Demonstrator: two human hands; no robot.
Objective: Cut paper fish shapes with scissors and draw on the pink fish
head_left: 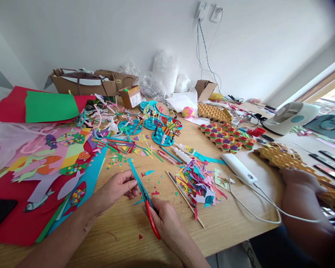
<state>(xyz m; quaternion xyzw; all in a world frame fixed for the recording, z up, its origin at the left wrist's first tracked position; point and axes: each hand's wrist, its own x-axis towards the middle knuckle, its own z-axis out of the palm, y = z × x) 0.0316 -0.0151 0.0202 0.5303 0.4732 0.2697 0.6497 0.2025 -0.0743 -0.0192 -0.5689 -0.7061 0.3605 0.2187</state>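
At the far left, a red paper sheet (16, 227) carries loose fish cutouts in several colours; as thin flat paper they would likely slide at a nudge and are best lifted by an edge. Right of it, over the bare counter (120, 230), the person's left grip (123, 185) is closed to a narrow pinch at the edge of a blue paper strip (134, 172). The strip slants upward, its lower part meeting the scissor blades; whether it lies between them I cannot tell. It looks light and fairly stiff for its width, though a hard squeeze would probably crease it; a fingertip hold near the cut, clear of the edges, should suit it. The red-handled scissors (152, 219) sit in the right grip (166, 219), which is wrapped around the handles. They look rigid, heavier than the paper and sharp ahead of the pivot, so the handle loops are the place to hold. Further right, a slim wooden stick (185, 200) lies beside a pile of paper scraps (197, 178), which would scatter easily. At the far right, another person's hand (301, 181) rests at a yellow-brown egg tray (277, 158), probably light and easily dented.
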